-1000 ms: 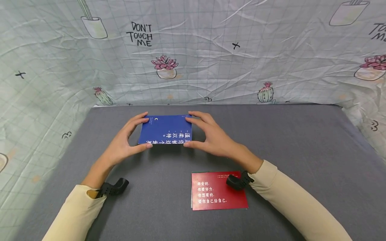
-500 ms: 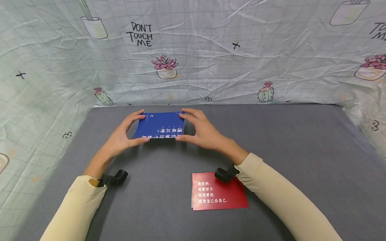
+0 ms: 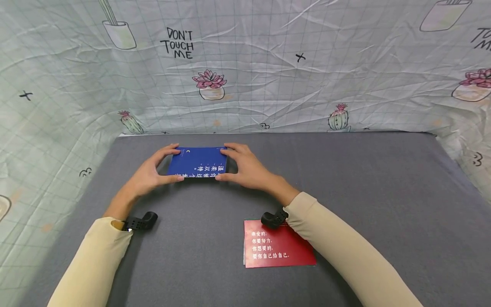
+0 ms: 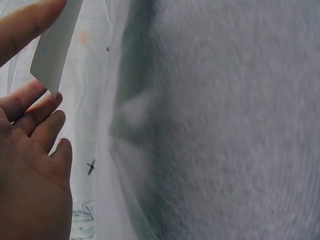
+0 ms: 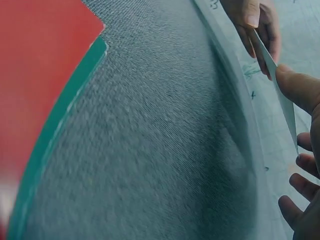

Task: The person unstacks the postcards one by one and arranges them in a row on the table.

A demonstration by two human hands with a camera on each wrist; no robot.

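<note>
A blue card [image 3: 201,158] with white characters and a small moon is held between both hands at the back left of the table, its writing upside down from here. My left hand [image 3: 145,175] grips its left end, thumb on the near edge and fingers on the far edge. At the other end my right hand [image 3: 251,170] pinches it the same way. Both wrist views show the card's pale underside [image 4: 56,50] raised off the table, with some fingers spread below it.
A red card [image 3: 268,250] with white characters lies on the grey tabletop [image 3: 199,251] at the front, under the right wrist. A green edge [image 5: 60,115] shows beneath it in the right wrist view. A patterned cloth [image 3: 245,85] hangs behind the table.
Both hands have carried the blue card to the left and slightly away from me. The grip on it stays the same, and the red card has not moved.
</note>
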